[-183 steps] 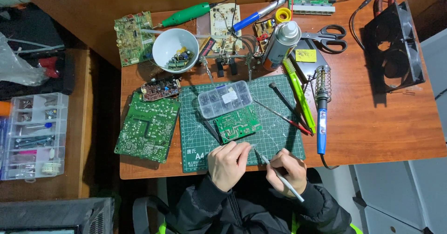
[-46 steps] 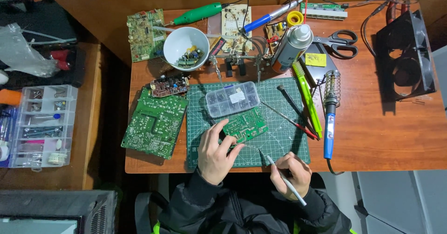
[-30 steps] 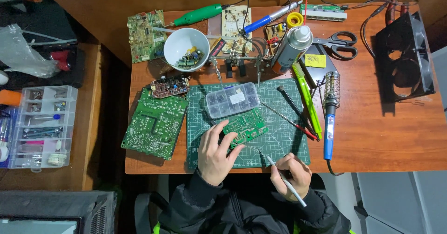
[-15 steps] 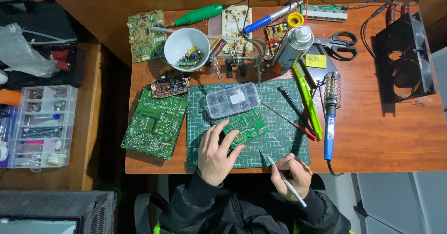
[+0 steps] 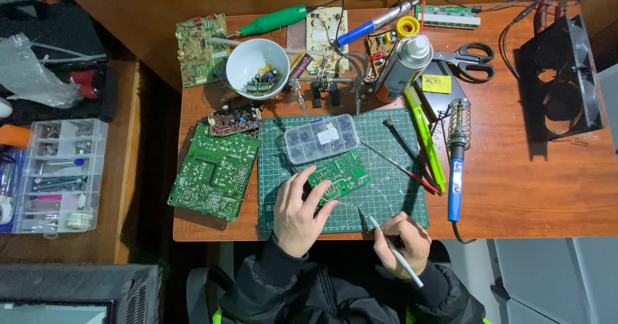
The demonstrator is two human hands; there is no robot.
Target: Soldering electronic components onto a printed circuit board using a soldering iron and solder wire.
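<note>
My left hand (image 5: 300, 212) rests on the green cutting mat (image 5: 386, 195), its fingers pressing the near edge of a small green circuit board (image 5: 341, 171). My right hand (image 5: 403, 241) is at the mat's near right corner, gripping a slim silver tool (image 5: 394, 250) like a pen, its tip pointing toward the board. A clear compartment box (image 5: 320, 138) of small parts lies on the mat just beyond the board.
A large green circuit board (image 5: 215, 173) lies left of the mat. Behind it stand a white bowl of components (image 5: 257, 69), a spray can (image 5: 404, 67), scissors (image 5: 468, 60) and more boards. A blue soldering iron (image 5: 456, 163) and probes lie right. A black fan (image 5: 559, 81) sits far right.
Hands and tool have barely moved over the last second and a half. Since six seconds ago the view has shifted slightly and my left fingers reach further onto the small board.
</note>
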